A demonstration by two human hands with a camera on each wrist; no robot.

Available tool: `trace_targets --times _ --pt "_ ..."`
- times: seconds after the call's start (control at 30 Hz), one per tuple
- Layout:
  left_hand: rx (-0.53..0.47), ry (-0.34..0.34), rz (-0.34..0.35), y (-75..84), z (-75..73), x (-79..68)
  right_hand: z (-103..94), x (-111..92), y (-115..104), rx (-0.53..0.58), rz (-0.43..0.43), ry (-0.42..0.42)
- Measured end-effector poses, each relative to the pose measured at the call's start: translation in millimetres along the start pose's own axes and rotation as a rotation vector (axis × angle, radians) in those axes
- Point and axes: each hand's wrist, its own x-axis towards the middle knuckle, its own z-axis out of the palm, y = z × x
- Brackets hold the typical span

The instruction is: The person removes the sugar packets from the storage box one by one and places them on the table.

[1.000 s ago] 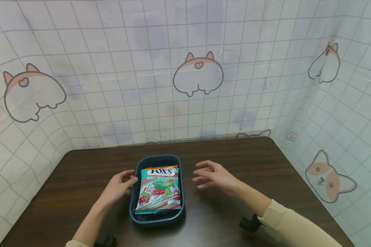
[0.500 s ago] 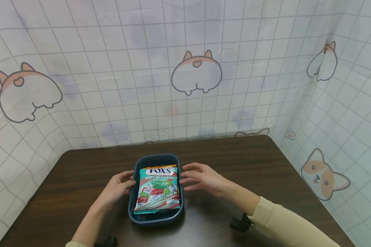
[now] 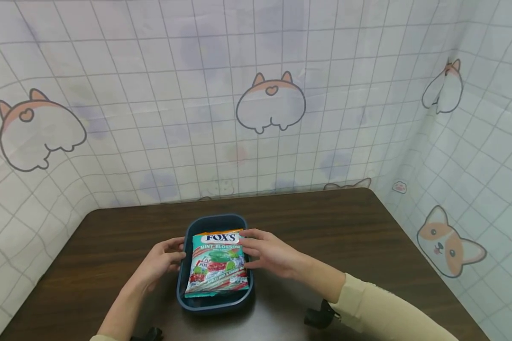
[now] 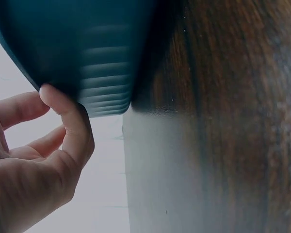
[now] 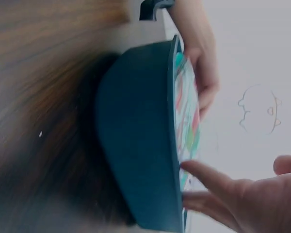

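A deep dark blue plastic tray (image 3: pixel 215 309) with rounded corners stands on the table. Inside lies a green and red Fox's candy bag (image 3: pixel 219 265), with an orange edge showing behind its top. My left hand (image 3: pixel 158 260) is at the tray's left rim, fingers loosely bent; in the left wrist view a bent fingertip (image 4: pixel 51 94) meets the rim. From the right, my right hand (image 3: pixel 270 253) reaches over the opposite rim. Its extended fingertips overlap the bag's upper right edge, and in the right wrist view the fingers (image 5: pixel 211 179) come right at the rim beside the bag.
The dark wood-grain table (image 3: pixel 315 222) extends to both sides of the tray. A white gridded cloth (image 3: pixel 196 104) with cartoon corgis hangs behind the table and along its sides. Black straps with small devices (image 3: pixel 320 316) sit at both wrists.
My right hand has moved left, from apart from the tray to over its right rim and the bag's edge. The left hand stays at the left rim; tray and bag keep their place.
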Motion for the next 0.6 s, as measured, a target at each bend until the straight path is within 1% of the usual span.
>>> trace_targets --times 0.3,0.47,0.53,0.6 --pt "-0.009 -0.009 0.006 -1.3 -0.9 0.1 31.7 2 -2 -0.007 0.024 0.135" --pt "-0.037 -0.024 0.002 -2.1 -2.1 -0.4 44.6 5 3 -0.019 0.024 0.171" --pt "-0.062 -0.031 -0.011 -2.6 -3.7 -0.7 48.5 7 5 -0.019 0.024 0.189" --pt "-0.088 -0.053 -0.021 -3.8 -6.2 -1.0 51.5 9 7 -0.024 0.020 0.201"
